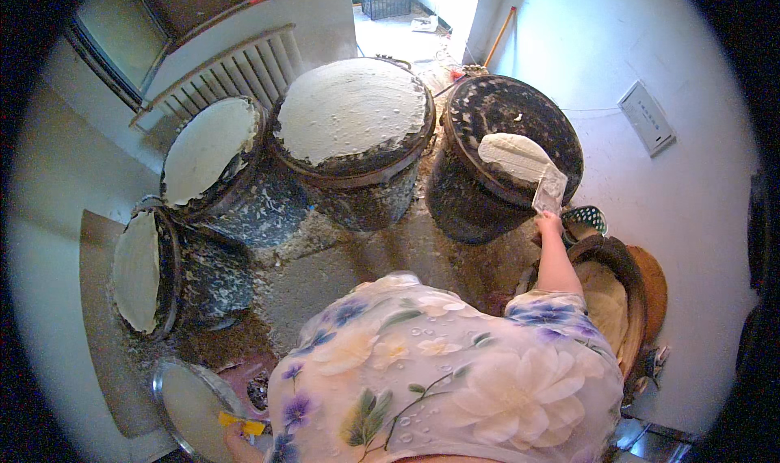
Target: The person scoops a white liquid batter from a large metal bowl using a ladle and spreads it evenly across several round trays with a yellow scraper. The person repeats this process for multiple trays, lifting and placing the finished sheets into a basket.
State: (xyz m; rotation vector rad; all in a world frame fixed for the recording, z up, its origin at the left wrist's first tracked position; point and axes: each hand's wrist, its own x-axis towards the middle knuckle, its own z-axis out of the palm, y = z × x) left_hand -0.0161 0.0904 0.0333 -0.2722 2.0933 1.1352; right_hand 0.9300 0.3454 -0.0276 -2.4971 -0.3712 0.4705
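Note:
My right hand point(550, 223) grips a flat scraper point(550, 189), its blade against a patch of pale batter point(512, 153). That batter lies on the near part of a dark round griddle point(515, 106), whose bare surface shows pale flecks. At the lower left, my left hand point(239, 443) holds a small yellow piece point(247, 425), perhaps a scraper or handle, by the rim of a metal basin point(159, 396). Pale batter point(194, 411) fills the basin. My floral shirt point(439, 371) hides part of the lower middle.
Three more drum stoves carry pale sheets: one mid-back point(353, 109), two at left point(210, 149) point(135, 274). Right of my arm stands a brown crock point(634, 280) holding pale dough-like stuff point(600, 295). A dotted cloth item point(585, 219) lies between. A radiator point(237, 67) lines the wall.

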